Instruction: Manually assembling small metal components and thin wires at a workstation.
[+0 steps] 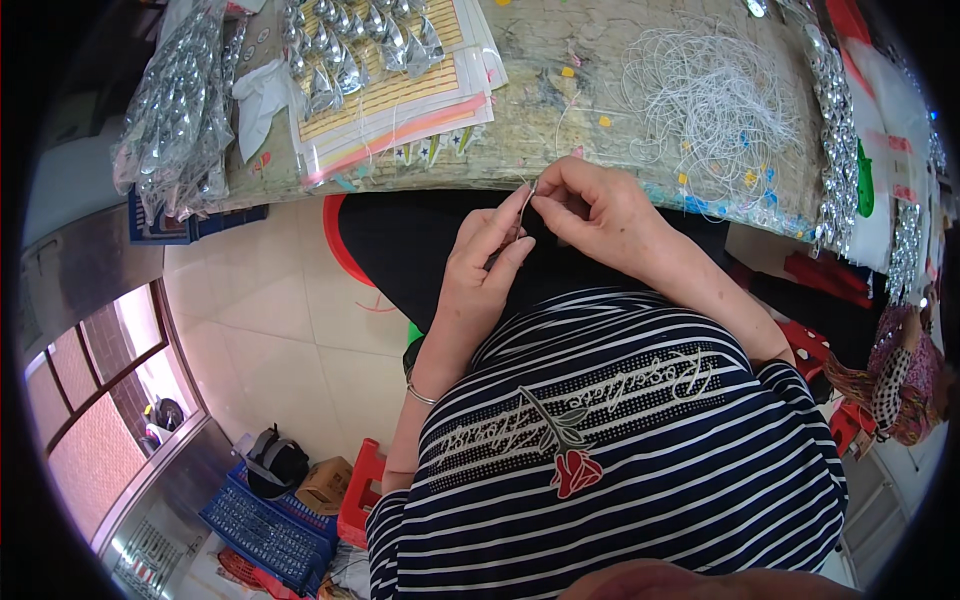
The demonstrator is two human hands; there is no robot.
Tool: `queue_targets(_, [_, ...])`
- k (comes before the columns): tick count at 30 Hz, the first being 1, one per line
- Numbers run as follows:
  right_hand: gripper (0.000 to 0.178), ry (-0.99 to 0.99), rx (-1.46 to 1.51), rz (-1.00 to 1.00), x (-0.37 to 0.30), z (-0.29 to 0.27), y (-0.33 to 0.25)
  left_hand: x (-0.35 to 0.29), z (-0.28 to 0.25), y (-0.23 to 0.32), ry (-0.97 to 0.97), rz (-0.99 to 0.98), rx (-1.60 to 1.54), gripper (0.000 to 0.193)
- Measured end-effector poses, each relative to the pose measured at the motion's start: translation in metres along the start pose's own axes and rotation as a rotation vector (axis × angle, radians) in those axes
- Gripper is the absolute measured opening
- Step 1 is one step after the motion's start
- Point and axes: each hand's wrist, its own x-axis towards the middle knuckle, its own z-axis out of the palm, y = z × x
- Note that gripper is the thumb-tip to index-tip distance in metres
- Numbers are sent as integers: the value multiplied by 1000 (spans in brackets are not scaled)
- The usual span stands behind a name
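Note:
My left hand [478, 268] and my right hand [602, 212] meet just in front of the table's near edge, above my lap. Between their fingertips is a small, thin, silvery piece [527, 200], too small to make out its kind. The fingers of both hands are closed on it in a pinch. Beyond them on the table, shiny silver teardrop-shaped pieces [393, 50] lie in rows on a patterned paper sheet [340, 135]. A tangled heap of white string [715, 110] spreads to the right.
A clear bag of silver pieces [180, 130] hangs over the table's left corner, near a crumpled white tissue [262, 100]. Strands of silver pieces [828, 140] hang at the right edge. On the floor at lower left stand blue crates [265, 535], a cardboard box [325, 485] and a red stool [362, 495].

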Motion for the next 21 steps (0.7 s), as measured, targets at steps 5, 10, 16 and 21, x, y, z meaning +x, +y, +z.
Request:
queue_targets(5, [18, 5, 68, 131, 0, -4, -5, -1, 0, 3, -9, 11, 57, 46])
queue_targets(10, [15, 3, 147, 98, 2, -2, 0, -3, 1, -4, -14, 91, 104, 44])
queue_targets(16, [10, -65, 424, 317, 3, -5, -1, -2, -1, 2, -10, 107, 151, 44])
queue_targets(21, [11, -71, 635, 415, 4, -8, -7, -4, -4, -1, -41, 99, 139, 43])
